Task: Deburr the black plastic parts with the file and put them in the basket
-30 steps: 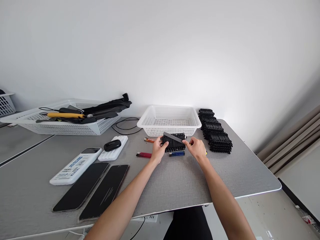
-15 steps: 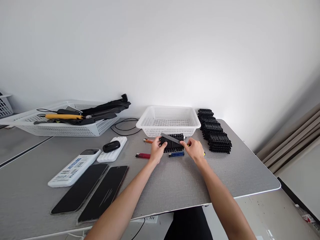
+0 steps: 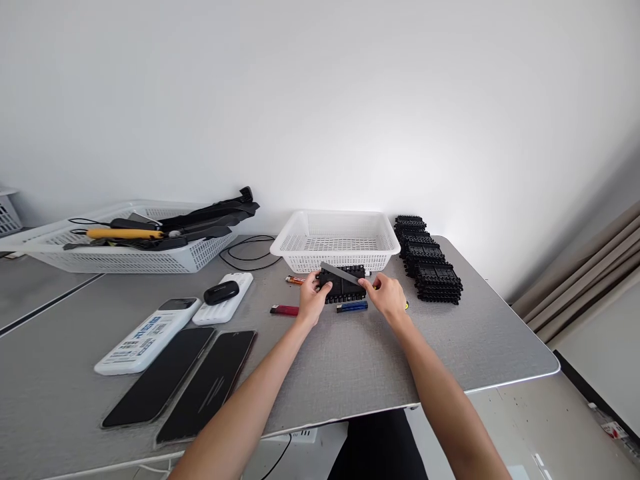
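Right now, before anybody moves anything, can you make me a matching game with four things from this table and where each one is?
Things:
1. flat grey tool
2. rounded black case
3. yellow handle
4. stacked black panels

Places:
A. on top of the smaller white power bank
B. to the right of the middle white basket
C. in the right hand
D. in the white basket on the left

Right pairs: 1-C, 2-A, 3-D, 4-B.

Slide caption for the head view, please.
Left hand grips a black part; right hand holds a grey tool across it.
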Demonstrator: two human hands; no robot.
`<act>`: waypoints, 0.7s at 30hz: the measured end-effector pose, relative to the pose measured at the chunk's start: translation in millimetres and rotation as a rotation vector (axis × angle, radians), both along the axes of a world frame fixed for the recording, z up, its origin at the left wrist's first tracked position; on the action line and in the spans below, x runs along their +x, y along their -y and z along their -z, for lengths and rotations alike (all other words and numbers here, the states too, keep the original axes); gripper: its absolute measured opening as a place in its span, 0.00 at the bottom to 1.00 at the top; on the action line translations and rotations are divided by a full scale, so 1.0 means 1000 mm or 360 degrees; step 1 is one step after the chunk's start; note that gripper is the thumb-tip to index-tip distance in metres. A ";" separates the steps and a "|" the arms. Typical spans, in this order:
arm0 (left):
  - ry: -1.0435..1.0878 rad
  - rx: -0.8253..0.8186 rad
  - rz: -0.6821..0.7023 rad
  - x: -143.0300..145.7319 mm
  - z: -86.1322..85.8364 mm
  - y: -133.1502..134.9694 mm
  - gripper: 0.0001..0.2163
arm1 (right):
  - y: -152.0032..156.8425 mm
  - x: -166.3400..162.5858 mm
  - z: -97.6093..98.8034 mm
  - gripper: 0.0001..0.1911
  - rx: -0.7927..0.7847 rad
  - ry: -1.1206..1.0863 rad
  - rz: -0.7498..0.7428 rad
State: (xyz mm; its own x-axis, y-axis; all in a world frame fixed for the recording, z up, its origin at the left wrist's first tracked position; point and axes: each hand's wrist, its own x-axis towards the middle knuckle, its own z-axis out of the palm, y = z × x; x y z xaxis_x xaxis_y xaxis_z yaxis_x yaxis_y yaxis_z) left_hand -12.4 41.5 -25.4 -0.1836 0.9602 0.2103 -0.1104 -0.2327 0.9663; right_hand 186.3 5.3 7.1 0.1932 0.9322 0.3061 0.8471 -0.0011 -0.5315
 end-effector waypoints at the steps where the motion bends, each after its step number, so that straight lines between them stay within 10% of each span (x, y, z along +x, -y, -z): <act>1: 0.0003 -0.0005 -0.0010 0.000 0.000 0.000 0.21 | -0.001 0.002 0.000 0.27 -0.0005 -0.0012 0.0024; 21: -0.0057 -0.0062 -0.0050 -0.004 -0.005 0.002 0.20 | -0.001 0.010 0.000 0.27 0.0009 -0.0054 0.0029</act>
